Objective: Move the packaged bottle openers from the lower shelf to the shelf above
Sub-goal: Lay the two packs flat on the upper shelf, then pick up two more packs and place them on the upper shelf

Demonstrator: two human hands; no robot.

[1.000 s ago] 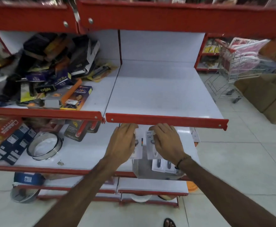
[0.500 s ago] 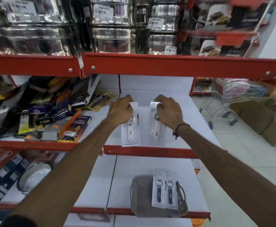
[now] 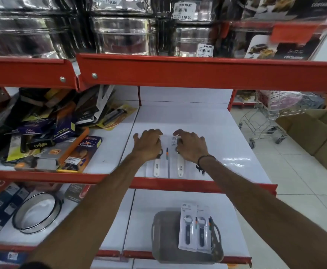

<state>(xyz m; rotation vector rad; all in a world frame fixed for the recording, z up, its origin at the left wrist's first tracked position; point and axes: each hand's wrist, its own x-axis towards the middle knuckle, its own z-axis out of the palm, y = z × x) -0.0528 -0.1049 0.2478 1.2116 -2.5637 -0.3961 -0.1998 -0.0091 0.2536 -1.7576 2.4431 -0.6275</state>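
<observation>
Two packaged bottle openers with white handles lie flat side by side on the white upper shelf point(image 3: 226, 144), near its red front edge. My left hand point(image 3: 148, 144) covers the top of the left pack point(image 3: 156, 167), fingers curled over its upper edge. In the same way my right hand point(image 3: 191, 145) rests on the right pack point(image 3: 180, 167). On the lower shelf point(image 3: 158, 202), two more packs with dark handles point(image 3: 188, 232) point(image 3: 202, 233) lean on a grey basket point(image 3: 162, 239).
A heap of boxed and carded kitchen goods point(image 3: 42, 129) fills the upper shelf's left bay. Steel containers point(image 3: 120, 35) stand on the shelf above, behind a red lip point(image 3: 197, 72). A round sieve point(image 3: 36, 212) lies at lower left. A trolley point(image 3: 271, 117) and cardboard boxes point(image 3: 314, 136) stand at right.
Both hands lifted one pack each from the lower shelf to the upper shelf. Since half a second ago, the packs have come down flat on the shelf.
</observation>
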